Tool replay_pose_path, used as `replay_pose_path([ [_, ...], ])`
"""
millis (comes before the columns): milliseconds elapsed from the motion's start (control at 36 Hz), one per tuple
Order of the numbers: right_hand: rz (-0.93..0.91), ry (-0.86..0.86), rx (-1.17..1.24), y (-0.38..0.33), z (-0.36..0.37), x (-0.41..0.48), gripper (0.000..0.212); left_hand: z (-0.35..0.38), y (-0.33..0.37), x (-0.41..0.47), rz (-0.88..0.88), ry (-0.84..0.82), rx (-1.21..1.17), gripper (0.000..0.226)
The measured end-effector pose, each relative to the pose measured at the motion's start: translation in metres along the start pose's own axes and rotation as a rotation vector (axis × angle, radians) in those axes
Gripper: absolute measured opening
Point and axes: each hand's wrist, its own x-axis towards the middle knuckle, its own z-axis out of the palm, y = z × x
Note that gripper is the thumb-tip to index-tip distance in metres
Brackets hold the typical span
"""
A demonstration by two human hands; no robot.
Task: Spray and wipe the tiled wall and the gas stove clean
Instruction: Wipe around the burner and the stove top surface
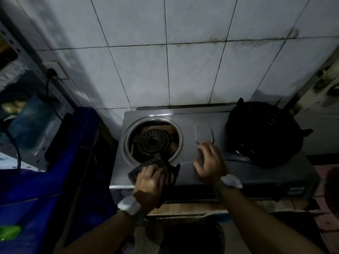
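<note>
Gas stove [256, 174]: left hand [149, 183] apparently grips cloth [146, 163]

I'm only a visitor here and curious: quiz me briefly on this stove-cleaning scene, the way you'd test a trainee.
1. True or false: the left hand grips the cloth.
2. The black grate sits on the stove's: A) left side B) right side C) middle.
3. Fill in: the dark streaks are on the tiled ___.

Key: 1 true; 2 B; 3 wall.
</note>
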Motion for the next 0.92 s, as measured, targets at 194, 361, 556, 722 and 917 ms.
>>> replay_pose_path([
  [194,0.033,0.040,0.025,0.000,0.006,0.001,0.045,0.027,0.045,0.046,0.131,-0.078,0.005,0.035],
  [361,0.067,0.020,0.068,0.007,0.006,0.000,0.052,0.045,0.064,0.114,0.046,-0.188,0.056,0.043],
  [556,0.104,0.085,0.131,0.003,0.005,-0.003,0.054,0.038,0.071,0.104,0.019,-0.201,0.148,0.047],
  [722,0.057,0.117,0.163,0.000,0.000,-0.005,0.048,0.015,0.038,0.033,-0.002,-0.154,0.128,0.044],
  [917,0.050,0.072,0.358,0.007,-0.010,-0.008,0.051,0.006,0.029,0.005,-0.091,-0.088,0.169,0.047],
])
